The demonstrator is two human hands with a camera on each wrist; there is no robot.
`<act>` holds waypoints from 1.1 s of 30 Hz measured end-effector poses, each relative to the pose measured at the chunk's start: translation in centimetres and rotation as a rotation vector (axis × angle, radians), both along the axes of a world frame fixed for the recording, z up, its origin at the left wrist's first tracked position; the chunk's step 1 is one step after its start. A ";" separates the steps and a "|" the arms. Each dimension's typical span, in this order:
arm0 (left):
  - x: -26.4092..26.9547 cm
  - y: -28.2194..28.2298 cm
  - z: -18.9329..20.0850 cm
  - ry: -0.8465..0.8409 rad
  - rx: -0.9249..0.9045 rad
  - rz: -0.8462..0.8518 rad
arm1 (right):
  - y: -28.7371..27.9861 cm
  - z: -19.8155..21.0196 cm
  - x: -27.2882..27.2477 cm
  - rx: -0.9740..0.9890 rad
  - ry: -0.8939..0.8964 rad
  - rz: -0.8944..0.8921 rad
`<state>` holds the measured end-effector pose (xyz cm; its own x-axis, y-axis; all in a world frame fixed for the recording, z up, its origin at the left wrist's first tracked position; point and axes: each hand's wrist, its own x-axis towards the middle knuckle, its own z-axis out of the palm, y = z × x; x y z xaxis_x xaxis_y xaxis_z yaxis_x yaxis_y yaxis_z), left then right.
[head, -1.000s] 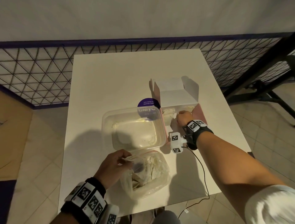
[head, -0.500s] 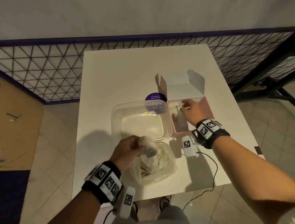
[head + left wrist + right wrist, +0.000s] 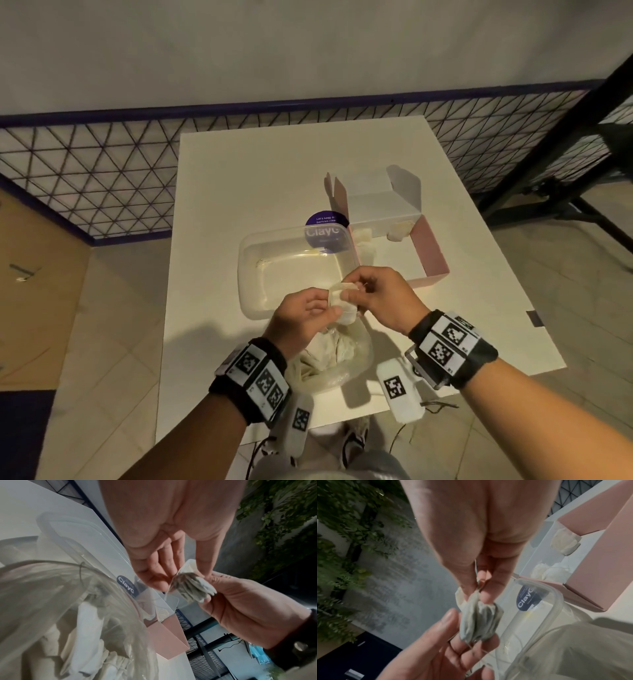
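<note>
A small crumpled paper sachet (image 3: 342, 303) with dark filling is held between both hands, above the near edge of a clear plastic tub (image 3: 247, 274). My left hand (image 3: 320, 310) holds its lower part between thumb and fingers. My right hand (image 3: 359, 295) pinches its upper edge. In the left wrist view the sachet (image 3: 190, 586) shows grey folds with a thin string hanging from it. The right wrist view shows the right thumb and forefinger nipping the sachet (image 3: 481, 620) at the top, and the left hand (image 3: 445, 649) cupped beneath it.
A clear plastic bag (image 3: 337, 359) of several sachets lies near the white table's front edge (image 3: 212, 394). An open pink box (image 3: 432, 248) with a few white sachets stands right of the tub. A purple round label (image 3: 323, 228) is seen through the tub. A wire fence runs behind.
My left hand lifted a sachet out of the plastic bag. My right hand left the pink box and came across to pinch the same sachet.
</note>
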<state>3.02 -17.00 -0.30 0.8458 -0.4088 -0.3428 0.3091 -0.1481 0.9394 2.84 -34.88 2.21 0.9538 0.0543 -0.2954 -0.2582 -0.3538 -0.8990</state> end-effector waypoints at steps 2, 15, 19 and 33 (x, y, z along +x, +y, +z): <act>-0.2 -0.5 -0.1 0.020 -0.019 -0.050 | -0.1 0.0 -0.2 0.050 0.010 -0.034; 0.6 -1.3 -2.3 -0.086 0.315 -0.196 | -7.4 2.4 4.7 -0.448 -0.042 0.121; 0.5 -0.2 -3.6 -0.122 0.435 -0.366 | -12.2 0.9 9.4 -0.657 0.035 -0.037; 0.3 0.8 -4.6 -0.040 0.445 -0.323 | -14.0 -6.9 15.2 -0.881 0.310 -0.062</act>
<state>3.35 -16.22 -4.94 0.7174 -0.4725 -0.5120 0.1480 -0.6148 0.7747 18.03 -48.86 -4.71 0.8191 -0.3590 -0.4474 -0.4831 -0.8523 -0.2007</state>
